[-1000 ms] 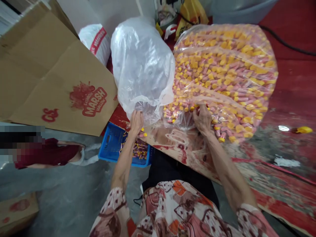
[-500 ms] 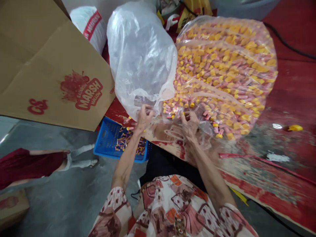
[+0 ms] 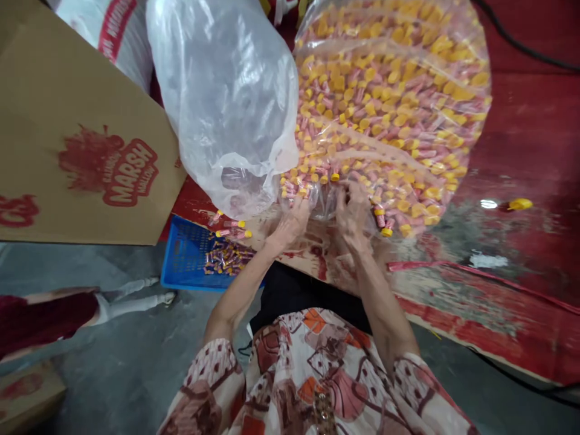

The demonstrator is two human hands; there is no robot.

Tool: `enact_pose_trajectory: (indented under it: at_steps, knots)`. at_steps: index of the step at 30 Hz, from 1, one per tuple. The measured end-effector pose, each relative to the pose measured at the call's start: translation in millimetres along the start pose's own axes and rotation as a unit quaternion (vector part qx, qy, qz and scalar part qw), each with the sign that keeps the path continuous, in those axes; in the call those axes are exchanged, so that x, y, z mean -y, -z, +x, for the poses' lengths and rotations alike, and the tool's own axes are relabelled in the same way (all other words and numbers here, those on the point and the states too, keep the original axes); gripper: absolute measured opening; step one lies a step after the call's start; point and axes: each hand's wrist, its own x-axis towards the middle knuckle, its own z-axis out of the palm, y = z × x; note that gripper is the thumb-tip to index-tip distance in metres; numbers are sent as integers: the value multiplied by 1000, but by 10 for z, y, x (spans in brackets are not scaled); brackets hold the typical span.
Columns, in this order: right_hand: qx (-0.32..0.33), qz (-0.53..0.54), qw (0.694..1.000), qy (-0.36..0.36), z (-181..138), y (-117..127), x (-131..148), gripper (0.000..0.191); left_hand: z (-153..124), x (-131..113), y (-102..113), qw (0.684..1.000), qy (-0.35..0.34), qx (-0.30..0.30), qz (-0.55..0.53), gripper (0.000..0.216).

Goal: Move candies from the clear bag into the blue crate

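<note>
A big clear plastic bag (image 3: 399, 103) packed with small pink tubes with yellow caps lies in front of me on a red printed board (image 3: 453, 290). My left hand (image 3: 290, 223) and my right hand (image 3: 351, 208) sit close together at the bag's near mouth, fingers curled into the bunched plastic. An almost empty clear bag (image 3: 226, 103) billows just left of the full one, touching it. A few loose tubes (image 3: 231, 228) lie by the board's edge below it.
A blue plastic basket (image 3: 190, 260) holding several tubes sits under the board's left edge. A brown carton (image 3: 81, 139) printed "MARSH MALLOW" stands at left. Another person's leg (image 3: 67, 308) lies on the grey floor. A yellow-capped tube (image 3: 516, 204) rests far right.
My left hand left the empty bag's mouth and moved right to join my right hand at the full bag's opening. The view shifted closer and downward.
</note>
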Motion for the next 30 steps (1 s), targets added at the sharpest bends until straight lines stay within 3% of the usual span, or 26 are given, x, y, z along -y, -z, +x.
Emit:
enact_pose_trajectory:
  at_steps: [5, 8, 12, 15, 19, 22, 25, 28, 30]
  knots:
    - [115, -123, 985, -50, 490, -172, -57, 32, 78, -121, -35, 994, -6, 76, 82, 49]
    - [140, -138, 979, -51, 525, -179, -98, 30, 11, -159, -28, 995, 4, 66, 76, 41]
    - [60, -78, 995, 10, 305, -4, -147, 27, -118, -198, -82, 998, 48, -2, -32, 22]
    - [16, -17, 997, 78, 29, 53, -73, 28, -276, -163, 32, 997, 43, -23, -63, 15]
    - [53, -19, 991, 118, -320, -108, 10, 30, -725, 41, 383, 994, 42, -89, -56, 14]
    - [113, -72, 985, 108, -457, -263, -38, 27, -1080, 195, 528, 991, 65, -98, -70, 17]
    - [140, -103, 980, 98, -477, -328, -120, 27, -1175, 209, 432, 986, 91, -109, -88, 10]
    - [148, -100, 979, 100, -446, -320, -159, 29, -949, 96, 169, 983, 109, -121, -89, 46]
    - [156, -101, 978, 99, -431, -311, -158, 30, -735, 2, 5, 984, 116, -114, -77, 53]
